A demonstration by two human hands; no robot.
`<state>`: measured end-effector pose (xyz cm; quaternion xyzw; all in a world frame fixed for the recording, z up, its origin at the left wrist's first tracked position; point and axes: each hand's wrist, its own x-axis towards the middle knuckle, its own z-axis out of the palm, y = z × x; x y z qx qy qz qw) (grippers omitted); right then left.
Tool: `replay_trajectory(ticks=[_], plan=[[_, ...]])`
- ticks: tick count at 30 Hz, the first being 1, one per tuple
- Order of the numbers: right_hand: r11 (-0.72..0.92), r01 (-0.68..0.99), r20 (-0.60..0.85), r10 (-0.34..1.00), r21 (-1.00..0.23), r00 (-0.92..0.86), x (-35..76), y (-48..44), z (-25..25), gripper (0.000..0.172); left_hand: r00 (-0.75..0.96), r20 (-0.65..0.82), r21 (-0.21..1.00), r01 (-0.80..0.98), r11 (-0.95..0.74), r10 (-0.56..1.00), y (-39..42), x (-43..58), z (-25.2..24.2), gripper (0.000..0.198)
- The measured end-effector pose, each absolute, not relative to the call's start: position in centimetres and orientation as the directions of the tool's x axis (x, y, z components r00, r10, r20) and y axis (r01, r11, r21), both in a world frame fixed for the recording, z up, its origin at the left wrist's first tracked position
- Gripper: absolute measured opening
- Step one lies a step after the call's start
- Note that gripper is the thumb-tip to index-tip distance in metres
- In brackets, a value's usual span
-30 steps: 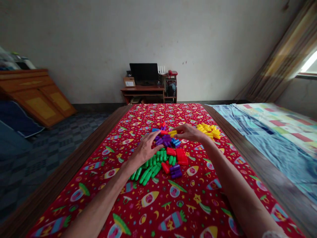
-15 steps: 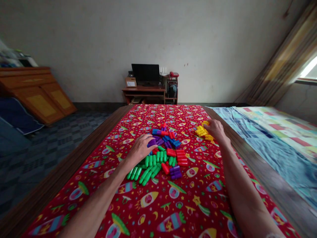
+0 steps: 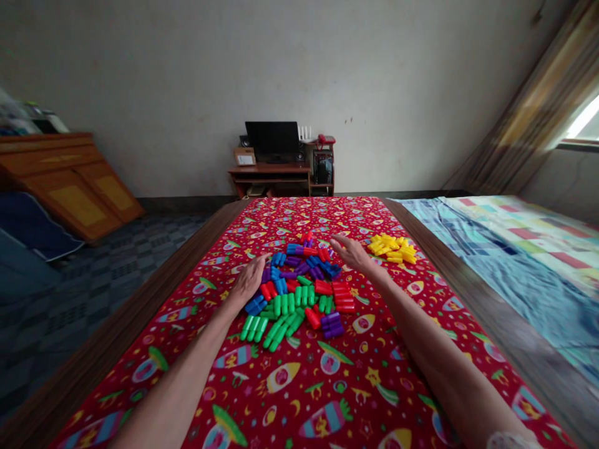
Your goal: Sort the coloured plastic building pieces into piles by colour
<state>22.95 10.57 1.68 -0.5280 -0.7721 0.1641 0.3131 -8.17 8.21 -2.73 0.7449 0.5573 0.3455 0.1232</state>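
A mixed pile of plastic toy blocks in green, red, blue and purple lies on the tablecloth, with green blocks [image 3: 284, 304] at the near side, blue blocks [image 3: 279, 259] and purple blocks [image 3: 291, 262] farther back, and red blocks [image 3: 344, 297] on the right. My left hand [image 3: 250, 279] rests at the pile's left edge, fingers stretched forward and holding nothing I can see. Over at the far right edge of the pile, my right hand [image 3: 354, 254] is open, its fingers extended and empty. Beyond it sits a separate heap of yellow blocks [image 3: 392, 247].
A red patterned tablecloth [image 3: 281, 399] covers the long table, whose dark wooden border [image 3: 187, 268] shows along the sides. To the right is a bed [image 3: 491, 262]. Against the far wall stands a desk [image 3: 271, 168] with a monitor [image 3: 272, 138]; a wooden cabinet [image 3: 79, 181] stands at left.
My right hand has left the yellow heap and moved left to the mixed pile. My left hand has drawn back leftward, uncovering blue, purple and red blocks.
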Motion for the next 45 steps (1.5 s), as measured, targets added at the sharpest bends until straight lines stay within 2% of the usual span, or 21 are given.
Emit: replay_trajectory(ticks=[6,9,11,14,16,20,26,31,34,37,39,41,45], plan=[[0.526,0.554,0.284,0.839,-0.645,-0.465,18.0,8.9,-1.7,0.056,0.183,0.34,0.626,0.688,-0.367,0.923,8.3,-8.1,-3.6,0.073],[0.586,0.446,0.304,0.774,-0.676,-0.556,17.3,8.0,-0.9,0.054,0.195,0.342,0.622,0.686,-0.377,0.919,8.3,-8.1,-3.5,0.073],[0.557,0.471,0.296,0.802,-0.684,-0.518,17.4,7.8,-0.2,0.048,0.19,0.339,0.623,0.688,-0.371,0.921,8.3,-8.2,-3.5,0.071],[0.465,0.593,0.247,0.877,-0.658,-0.413,18.0,8.3,0.3,0.039,0.186,0.359,0.635,0.669,-0.385,0.915,8.3,-8.3,-3.6,0.069],[0.44,0.619,0.185,0.882,-0.65,-0.432,18.3,8.8,0.0,0.035,0.198,0.387,0.639,0.647,-0.417,0.901,8.4,-8.3,-3.6,0.065],[0.387,0.564,0.081,0.868,-0.729,-0.491,18.8,9.6,-0.7,0.036,0.251,0.405,0.627,0.624,-0.467,0.879,8.4,-8.4,-3.5,0.057],[0.374,0.509,0.181,0.904,-0.775,-0.388,21.3,10.8,-0.5,0.035,0.252,0.41,0.613,0.635,-0.47,0.876,8.5,-8.5,-3.5,0.052],[0.322,0.586,0.243,0.947,-0.743,-0.212,24.1,12.0,-0.3,0.034,0.254,0.406,0.61,0.64,-0.467,0.878,8.7,-8.6,-3.7,0.049],[0.176,0.714,0.224,0.974,-0.678,-0.027,25.0,12.0,-0.1,0.04,0.256,0.409,0.607,0.64,-0.471,0.876,8.7,-8.5,-3.7,0.047],[0.102,0.861,0.254,0.967,-0.499,0.033,25.2,11.4,0.6,0.044,0.251,0.414,0.607,0.641,-0.47,0.875,8.7,-8.5,-3.6,0.045],[0.12,0.926,0.282,0.959,-0.357,-0.016,24.8,10.6,1.3,0.04,0.248,0.413,0.606,0.643,-0.468,0.876,8.7,-8.5,-3.6,0.045],[0.155,0.96,0.245,0.965,-0.231,-0.097,24.0,9.7,2.2,0.034,0.25,0.416,0.604,0.642,-0.471,0.874,8.7,-8.5,-3.6,0.045],[0.357,0.93,0.02,0.934,-0.093,-0.356,21.8,7.7,3.4,0.029,0.259,0.417,0.601,0.64,-0.478,0.871,8.6,-8.4,-3.5,0.044]])
